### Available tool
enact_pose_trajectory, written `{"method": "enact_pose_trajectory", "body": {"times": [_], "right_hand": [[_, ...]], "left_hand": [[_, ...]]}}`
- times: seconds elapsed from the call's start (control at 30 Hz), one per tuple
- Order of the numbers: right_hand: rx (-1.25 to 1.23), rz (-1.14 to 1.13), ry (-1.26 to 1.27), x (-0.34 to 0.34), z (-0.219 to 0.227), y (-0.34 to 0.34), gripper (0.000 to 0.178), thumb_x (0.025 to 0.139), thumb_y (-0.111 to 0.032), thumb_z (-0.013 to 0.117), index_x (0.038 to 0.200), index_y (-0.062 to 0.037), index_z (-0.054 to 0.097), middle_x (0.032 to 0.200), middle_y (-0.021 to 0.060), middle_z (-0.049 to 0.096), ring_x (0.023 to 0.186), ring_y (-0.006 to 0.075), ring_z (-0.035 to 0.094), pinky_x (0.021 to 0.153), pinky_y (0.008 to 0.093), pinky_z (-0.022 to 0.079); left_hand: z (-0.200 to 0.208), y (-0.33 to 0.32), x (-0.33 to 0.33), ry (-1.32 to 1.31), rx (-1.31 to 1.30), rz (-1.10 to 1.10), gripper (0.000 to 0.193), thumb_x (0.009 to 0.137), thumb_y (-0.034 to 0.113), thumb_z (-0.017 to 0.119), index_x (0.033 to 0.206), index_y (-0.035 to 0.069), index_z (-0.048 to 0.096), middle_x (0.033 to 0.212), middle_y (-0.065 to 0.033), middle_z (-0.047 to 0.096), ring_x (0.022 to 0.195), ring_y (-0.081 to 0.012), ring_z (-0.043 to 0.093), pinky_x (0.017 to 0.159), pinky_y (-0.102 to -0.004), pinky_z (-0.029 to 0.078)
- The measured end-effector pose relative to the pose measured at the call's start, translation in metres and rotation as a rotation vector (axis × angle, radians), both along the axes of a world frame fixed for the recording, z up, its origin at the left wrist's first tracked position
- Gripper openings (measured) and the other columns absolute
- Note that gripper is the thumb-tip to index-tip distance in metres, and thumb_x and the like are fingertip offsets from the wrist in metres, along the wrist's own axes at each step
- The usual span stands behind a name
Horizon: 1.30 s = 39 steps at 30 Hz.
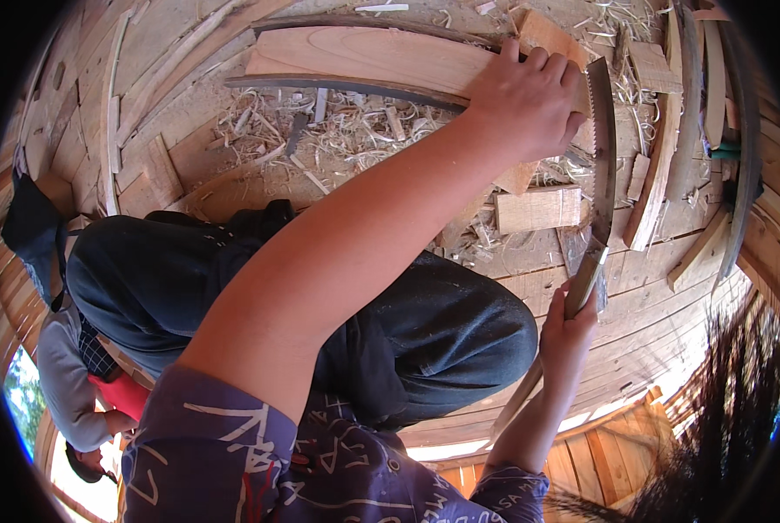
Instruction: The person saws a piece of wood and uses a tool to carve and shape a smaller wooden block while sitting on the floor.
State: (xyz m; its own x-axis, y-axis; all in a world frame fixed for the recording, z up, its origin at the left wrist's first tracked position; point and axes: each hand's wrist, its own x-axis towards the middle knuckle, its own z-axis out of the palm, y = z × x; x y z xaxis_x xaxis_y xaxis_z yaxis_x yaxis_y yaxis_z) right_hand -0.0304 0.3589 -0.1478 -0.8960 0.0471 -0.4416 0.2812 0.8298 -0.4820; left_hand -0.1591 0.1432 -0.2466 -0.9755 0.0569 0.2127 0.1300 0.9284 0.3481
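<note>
My left hand (pixel 529 100) reaches across to the far side, its fingers curled over the right end of a pale wooden board (pixel 364 59) with dark edges. In my right hand (pixel 571 321) is the long wooden handle of a handsaw (pixel 605 166), closed in my fingers. The saw's slightly curved, toothed blade points away from me, just right of the board's end and my left knuckles. Whether its teeth touch the wood, I cannot tell. Beneath the board's right end lies an orange-brown wood block (pixel 542 35), partly hidden by my hand.
Shavings (pixel 346 131) litter the plank floor (pixel 460 301). A short offcut (pixel 538 209) lies left of the saw, and long strips (pixel 669 166) lie to its right. My bent legs (pixel 442 340) are close below. Another person (pixel 76 383) is at the lower left.
</note>
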Motion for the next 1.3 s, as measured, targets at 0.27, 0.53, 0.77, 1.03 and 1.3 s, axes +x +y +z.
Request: {"method": "enact_pose_trajectory", "body": {"times": [0.27, 0.53, 0.77, 1.03, 1.3], "right_hand": [[0.014, 0.182, 0.179, -0.076, -0.046, -0.033, 0.017, 0.096, -0.008, 0.053, 0.109, 0.002, 0.054, 0.079, 0.0155, 0.06, 0.067, 0.0252, 0.061, 0.062, 0.0378, 0.047], [0.01, 0.076, 0.12, 0.003, -0.007, 0.003, 0.015, 0.095, -0.009, 0.055, 0.107, 0.0009, 0.055, 0.079, 0.008, 0.056, 0.068, 0.0164, 0.054, 0.062, 0.0344, 0.046], [0.013, 0.072, 0.057, -0.071, -0.032, -0.036, 0.015, 0.092, -0.004, 0.053, 0.107, 0.0015, 0.054, 0.082, 0.0204, 0.062, 0.074, 0.0327, 0.064, 0.068, 0.0418, 0.049], [0.041, 0.012, -0.025, -0.013, 0.01, -0.012, 0.016, 0.093, -0.005, 0.053, 0.108, 0.0014, 0.054, 0.077, 0.0194, 0.062, 0.068, 0.0324, 0.065, 0.062, 0.0418, 0.049], [0.067, 0.171, 0.075, -0.07, -0.017, -0.03, 0.014, 0.093, -0.004, 0.052, 0.107, 0.0009, 0.053, 0.081, 0.0242, 0.064, 0.075, 0.0416, 0.066, 0.065, 0.0465, 0.049]], "left_hand": [[0.007, 0.009, -0.008, -0.13, 0.07, 0.008, 0.047, 0.091, 0.043, 0.057, 0.112, 0.001, 0.061, 0.104, -0.0107, 0.063, 0.1, -0.0222, 0.06, 0.088, -0.0444, 0.039], [0.009, -0.001, 0.001, -0.153, -0.004, -0.059, 0.054, 0.098, 0.044, 0.046, 0.127, -0.001, 0.052, 0.118, -0.0144, 0.061, 0.111, -0.024, 0.057, 0.092, -0.0453, 0.039], [0.009, 0.005, -0.008, -0.149, 0.014, -0.044, 0.049, 0.096, 0.044, 0.052, 0.121, 0.002, 0.055, 0.11, -0.0101, 0.062, 0.105, -0.0235, 0.059, 0.091, -0.0432, 0.039], [-0.001, 0.003, -0.003, -0.029, -0.014, -0.006, 0.044, 0.094, 0.042, 0.055, 0.118, 0.005, 0.057, 0.104, -0.0077, 0.062, 0.101, -0.0234, 0.059, 0.091, -0.0425, 0.039], [-0.001, 0.007, -0.005, 0.006, 0.013, -0.005, 0.047, 0.093, 0.042, 0.056, 0.12, 0.004, 0.056, 0.102, -0.0079, 0.063, 0.1, -0.0238, 0.059, 0.088, -0.0409, 0.039]]}}
